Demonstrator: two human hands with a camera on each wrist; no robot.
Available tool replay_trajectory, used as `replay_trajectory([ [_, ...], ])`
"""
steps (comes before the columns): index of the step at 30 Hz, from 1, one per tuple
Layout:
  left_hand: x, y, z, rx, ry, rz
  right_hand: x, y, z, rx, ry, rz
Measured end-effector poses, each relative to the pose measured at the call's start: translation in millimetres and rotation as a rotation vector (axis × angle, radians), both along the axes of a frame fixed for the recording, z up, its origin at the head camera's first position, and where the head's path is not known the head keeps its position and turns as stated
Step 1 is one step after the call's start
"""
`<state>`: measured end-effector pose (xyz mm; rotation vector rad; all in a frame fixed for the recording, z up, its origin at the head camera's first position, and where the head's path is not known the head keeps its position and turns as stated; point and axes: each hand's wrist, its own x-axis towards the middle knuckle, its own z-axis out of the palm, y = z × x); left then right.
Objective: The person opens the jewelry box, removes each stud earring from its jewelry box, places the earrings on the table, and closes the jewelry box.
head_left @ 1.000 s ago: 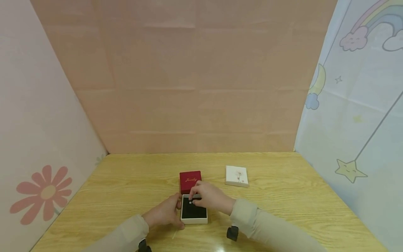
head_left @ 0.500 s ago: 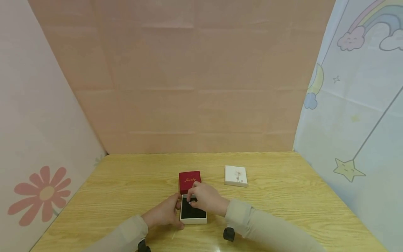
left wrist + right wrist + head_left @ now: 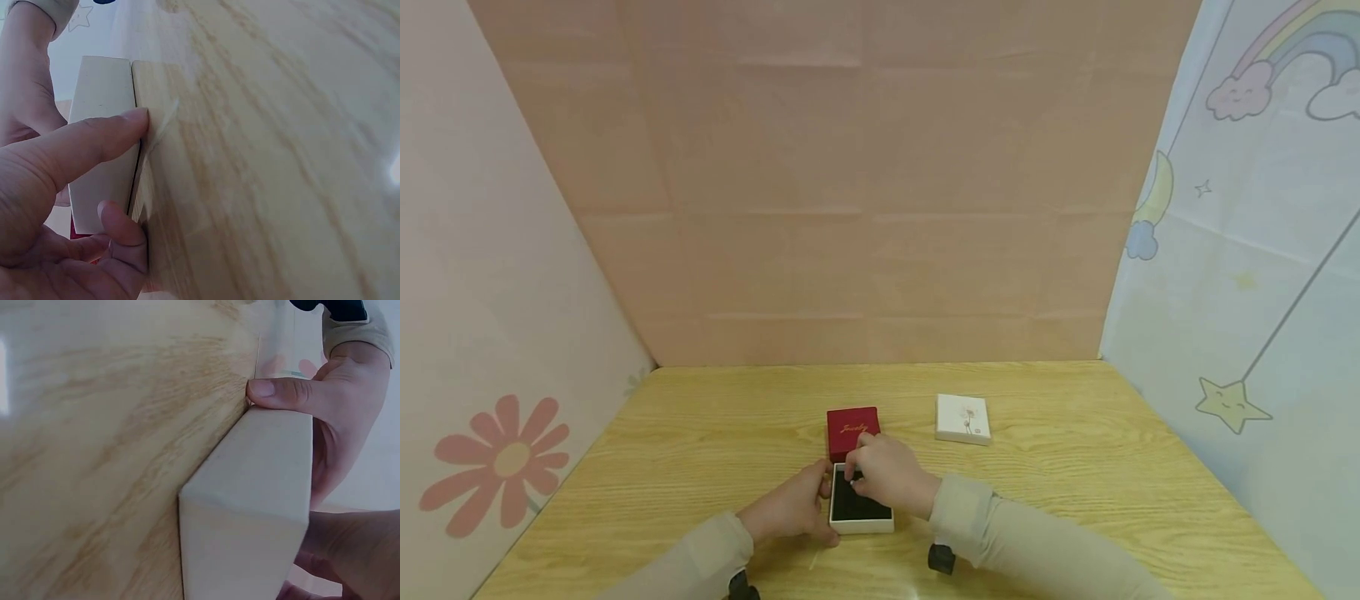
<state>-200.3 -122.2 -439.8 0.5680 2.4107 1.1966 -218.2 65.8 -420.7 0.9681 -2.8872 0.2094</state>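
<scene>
A white open box (image 3: 862, 527) with a black insert (image 3: 859, 505) stands on the table. My left hand (image 3: 792, 506) grips it from the left, thumb near the front corner and fingers along the side. In the left wrist view, the thumb (image 3: 106, 142) lies against the box's pale wall (image 3: 100, 184). My right hand (image 3: 891, 473) is over the insert, its thumb and index finger pinching a tiny white bead-like piece (image 3: 852, 482). Too small to make out, that piece is mostly hidden by the fingertips. In the right wrist view, the box (image 3: 250, 469) hides the right fingertips.
Directly behind the white box sits a red box (image 3: 850, 421) with gold lettering. A white lid (image 3: 962, 418) with a flower print lies further right on the wooden table (image 3: 1045, 467). A thin pale strip (image 3: 814, 559) is near the left hand.
My right hand has shifted slightly left over the black insert, and the bead-like piece shows less between its fingers. The left hand and the box have stayed in place.
</scene>
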Motion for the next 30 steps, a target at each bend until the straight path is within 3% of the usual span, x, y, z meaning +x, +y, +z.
replay_trajectory([
  [6, -0.7, -0.2, 0.1, 0.000, -0.009, -0.001, -0.5, -1.8, -0.5, 0.033, 0.039, 0.003],
  [12, -1.8, 0.1, -0.7, -0.019, -0.017, 0.010, -1.1, 0.3, 3.1, -0.003, -0.007, -0.006],
  [16, -2.3, 0.3, -0.4, -0.038, -0.016, 0.014, -2.8, 6.6, 9.8, -0.128, -0.096, -0.004],
  [23, -2.3, 0.7, 0.4, -0.054, 0.011, 0.006, -9.6, 26.0, 28.7, -0.428, -0.359, 0.006],
  [30, -2.3, 1.1, 0.8, -0.048, -0.002, 0.016, -13.1, 53.4, 46.9, -0.586, -0.463, -0.034],
])
